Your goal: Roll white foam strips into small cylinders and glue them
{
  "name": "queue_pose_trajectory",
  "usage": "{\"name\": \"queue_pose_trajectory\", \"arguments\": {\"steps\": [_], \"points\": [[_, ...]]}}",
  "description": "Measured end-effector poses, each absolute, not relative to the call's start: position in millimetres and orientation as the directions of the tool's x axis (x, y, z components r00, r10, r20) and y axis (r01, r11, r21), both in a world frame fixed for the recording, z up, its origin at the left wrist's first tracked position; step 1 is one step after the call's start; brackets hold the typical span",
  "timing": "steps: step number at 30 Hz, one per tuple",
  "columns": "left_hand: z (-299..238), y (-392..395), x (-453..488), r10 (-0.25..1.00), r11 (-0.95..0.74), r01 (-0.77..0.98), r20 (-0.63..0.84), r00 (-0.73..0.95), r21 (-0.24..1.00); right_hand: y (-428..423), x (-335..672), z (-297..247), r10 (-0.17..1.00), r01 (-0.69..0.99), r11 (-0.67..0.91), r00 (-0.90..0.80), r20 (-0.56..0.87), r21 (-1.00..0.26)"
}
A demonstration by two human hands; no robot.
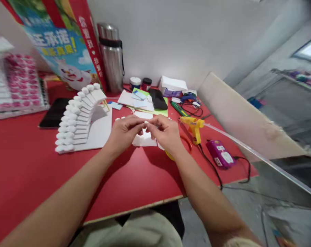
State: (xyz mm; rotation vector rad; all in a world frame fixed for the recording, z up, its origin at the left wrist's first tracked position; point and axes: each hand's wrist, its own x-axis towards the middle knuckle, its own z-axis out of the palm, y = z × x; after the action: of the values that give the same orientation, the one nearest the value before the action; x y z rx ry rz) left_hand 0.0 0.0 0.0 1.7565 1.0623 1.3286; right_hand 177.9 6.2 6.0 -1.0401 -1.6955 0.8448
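My left hand (127, 130) and my right hand (165, 132) meet over the table, fingertips pinching a small white piece (146, 122) between them. Most of that piece is covered by the fingers, so its exact kind is hidden. Beneath the hands lies a white sheet (145, 140). To their left stands a model of a curved white staircase (83, 118) on a pale baseboard (100, 128), its outer edge lined with rounded white pieces (68, 127). Orange-handled scissors (187, 142) lie partly behind my right wrist.
A yellow glue gun (194, 125) with a long clear stick (248, 147) and a purple power adapter (220, 154) sit at right. A steel flask (111, 60), paint jars (135, 82), paper cards (137, 99) and a black tablet-like slab (55, 113) line the red table (135, 181).
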Motion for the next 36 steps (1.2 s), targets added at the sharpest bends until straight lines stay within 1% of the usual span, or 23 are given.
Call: {"name": "queue_pose_trajectory", "arguments": {"steps": [3, 4, 6, 8, 9, 11, 13, 18, 21, 22, 24, 27, 29, 31, 36], "points": [[-2.4, 0.1, 1.0, 0.880, -0.473, 0.286, 0.464, 0.102, 0.833, 5.4, 175.8, 8.9, 0.946, 0.176, 0.282, -0.214, 0.243, -0.943], [-2.6, 0.3, 1.1, 0.880, -0.471, 0.298, 0.465, 0.093, 0.830, 6.3, 176.5, 10.4, 0.958, 0.125, 0.210, -0.226, 0.178, -0.970], [-2.1, 1.3, 0.5, 0.896, -0.440, 0.298, 0.437, 0.082, 0.847, 9.8, 179.6, 13.7, 0.962, -0.026, -0.022, -0.273, -0.014, -0.999], [-1.2, 2.6, -0.8, 0.915, -0.402, 0.265, 0.396, 0.076, 0.877, 13.8, 183.0, 16.1, 0.918, -0.147, -0.241, -0.354, -0.176, -0.959], [-0.9, 3.3, -1.7, 0.921, -0.389, 0.249, 0.384, 0.070, 0.887, 15.2, 184.0, 16.6, 0.890, -0.181, -0.314, -0.398, -0.223, -0.932], [-0.9, 4.2, -3.3, 0.926, -0.375, 0.233, 0.373, 0.054, 0.897, 16.1, 183.8, 16.0, 0.847, -0.206, -0.387, -0.465, -0.258, -0.899], [-1.3, 4.4, -4.2, 0.924, -0.379, 0.240, 0.379, 0.049, 0.894, 14.9, 181.8, 14.1, 0.840, -0.219, -0.385, -0.485, -0.242, -0.897], [-0.4, 3.1, -3.1, 0.911, -0.411, 0.257, 0.403, 0.085, 0.875, 13.2, 179.5, 10.8, 0.862, -0.266, -0.323, -0.478, -0.167, -0.908], [0.3, 2.9, -2.3, 0.929, -0.371, 0.219, 0.363, 0.077, 0.903, 14.6, 179.7, 10.4, 0.877, -0.253, -0.296, -0.454, -0.157, -0.921], [0.0, 2.9, -2.2, 0.935, -0.354, 0.204, 0.347, 0.071, 0.913, 14.8, 179.4, 10.3, 0.889, -0.235, -0.266, -0.435, -0.143, -0.935], [-1.2, 2.8, -1.8, 0.946, -0.324, 0.178, 0.319, 0.058, 0.929, 14.4, 177.9, 10.1, 0.924, -0.166, -0.157, -0.373, -0.085, -0.974], [-3.3, 1.6, 0.8, 0.960, -0.279, 0.158, 0.279, 0.022, 0.947, 11.7, 173.9, 10.1, 0.971, 0.001, 0.024, -0.236, 0.023, -1.000], [-4.0, -0.1, 4.0, 0.964, -0.259, 0.155, 0.264, -0.013, 0.954, 8.8, 170.5, 10.1, 0.986, 0.084, 0.071, -0.154, 0.057, -0.994], [-4.5, -1.9, 8.0, 0.962, -0.259, 0.153, 0.269, -0.048, 0.954, 5.5, 167.1, 9.9, 0.992, 0.122, 0.093, -0.095, 0.082, -0.988], [-8.0, -6.0, 15.0, 0.936, -0.306, 0.193, 0.331, -0.116, 0.932, -1.4, 160.2, 6.4, 0.975, 0.247, 0.220, -0.028, 0.220, -0.944]]}}
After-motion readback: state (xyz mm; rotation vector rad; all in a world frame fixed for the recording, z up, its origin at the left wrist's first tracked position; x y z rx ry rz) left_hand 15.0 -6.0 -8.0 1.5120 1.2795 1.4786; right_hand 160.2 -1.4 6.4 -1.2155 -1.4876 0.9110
